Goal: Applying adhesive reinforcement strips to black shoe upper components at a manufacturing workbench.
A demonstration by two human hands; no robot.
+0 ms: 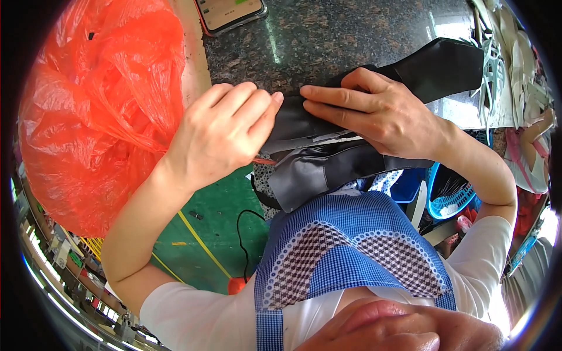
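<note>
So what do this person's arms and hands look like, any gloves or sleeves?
Both hands are bare: no gloves, rings or watch show on the left hand or right hand. The forearms are uncovered; short white sleeves end above the elbows, under a blue checked apron.

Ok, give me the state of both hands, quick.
Left hand: closed, pinching the edge of the black leather-like folded piece.
Right hand: fingers extended, pressing flat on the same piece, not gripping.

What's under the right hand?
The right hand presses flat on dark leather pieces at the stone counter edge. The left hand pinches their end. Anything beneath the palm is hidden.
</note>
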